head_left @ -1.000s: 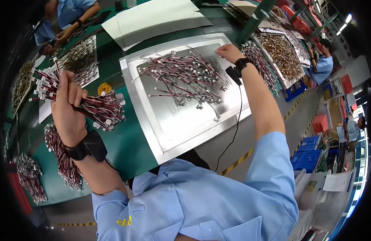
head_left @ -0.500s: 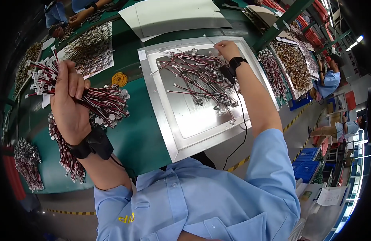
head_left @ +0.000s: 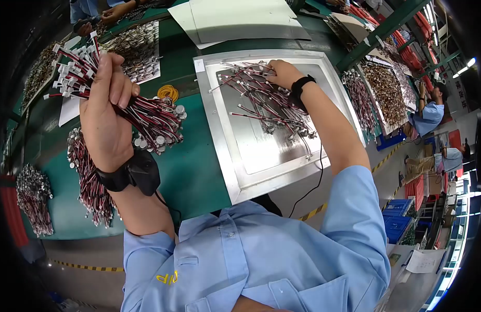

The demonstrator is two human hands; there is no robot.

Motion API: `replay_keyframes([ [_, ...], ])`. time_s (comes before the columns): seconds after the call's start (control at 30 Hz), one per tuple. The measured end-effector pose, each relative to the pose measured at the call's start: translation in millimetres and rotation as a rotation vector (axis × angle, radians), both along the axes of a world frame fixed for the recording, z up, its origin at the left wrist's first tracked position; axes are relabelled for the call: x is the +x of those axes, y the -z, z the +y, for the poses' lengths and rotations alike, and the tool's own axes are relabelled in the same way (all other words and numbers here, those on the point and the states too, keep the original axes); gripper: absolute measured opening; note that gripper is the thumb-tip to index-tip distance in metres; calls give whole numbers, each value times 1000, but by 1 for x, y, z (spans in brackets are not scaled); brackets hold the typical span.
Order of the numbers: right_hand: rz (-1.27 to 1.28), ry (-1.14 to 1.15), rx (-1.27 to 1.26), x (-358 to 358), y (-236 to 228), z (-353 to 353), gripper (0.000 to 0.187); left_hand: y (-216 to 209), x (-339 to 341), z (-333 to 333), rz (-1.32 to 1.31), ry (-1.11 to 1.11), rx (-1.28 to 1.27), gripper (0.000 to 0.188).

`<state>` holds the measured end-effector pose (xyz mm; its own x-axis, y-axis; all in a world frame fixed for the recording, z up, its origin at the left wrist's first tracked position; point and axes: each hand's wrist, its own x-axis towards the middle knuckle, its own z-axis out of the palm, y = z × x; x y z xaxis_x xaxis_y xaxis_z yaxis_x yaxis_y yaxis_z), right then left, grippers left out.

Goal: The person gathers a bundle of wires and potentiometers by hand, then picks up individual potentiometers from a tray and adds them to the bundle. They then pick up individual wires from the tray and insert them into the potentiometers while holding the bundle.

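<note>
My left hand [head_left: 109, 112] is wrapped round a thick bundle of red-and-black wire leads [head_left: 154, 125], raised over the green table. White plug connectors fan out above the fingers; round silver discs hang at the other end. My right hand [head_left: 285, 75] is at the far side of a shallow metal tray [head_left: 226, 151]. Its fingers are curled down onto a loose pile of similar leads [head_left: 256, 99]; the fingertips are partly hidden, so what they pinch is unclear. Both wrists wear black straps, and a black box sits on the left one.
Two more lead bundles, one nearer [head_left: 94, 187] and one farther left [head_left: 35, 203], lie on the green table [head_left: 172, 166]. Yellow rubber bands [head_left: 168, 93] lie beside the tray. White sheets [head_left: 245, 23] sit behind it. A green post [head_left: 373, 41] slants at right; co-workers sit around.
My right hand has dropped leftward into the pile; the single lead sticking out of its fingers no longer shows. My left hand keeps its bundle. The whole view has shifted slightly.
</note>
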<state>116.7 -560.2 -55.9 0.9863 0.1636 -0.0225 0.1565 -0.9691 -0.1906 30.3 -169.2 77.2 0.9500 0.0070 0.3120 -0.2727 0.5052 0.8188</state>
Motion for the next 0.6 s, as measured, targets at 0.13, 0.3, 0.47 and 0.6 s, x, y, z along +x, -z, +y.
replay_keyframes([
  [0.13, -86, -11, 34, -3, -3, -11, 26, 1, 1, 1, 3, -4, -3, 26],
  [0.3, -181, -135, 138, -1, -8, 6, 23, 3, 2, 0, -9, 4, 4, 26],
  [0.47, -69, -162, 74, -12, -19, 43, 22, 3, 1, 1, 5, 20, -1, 26],
  [0.6, -163, -59, -10, 8, -27, 57, 20, 0, 0, -2, -2, 36, -13, 26],
])
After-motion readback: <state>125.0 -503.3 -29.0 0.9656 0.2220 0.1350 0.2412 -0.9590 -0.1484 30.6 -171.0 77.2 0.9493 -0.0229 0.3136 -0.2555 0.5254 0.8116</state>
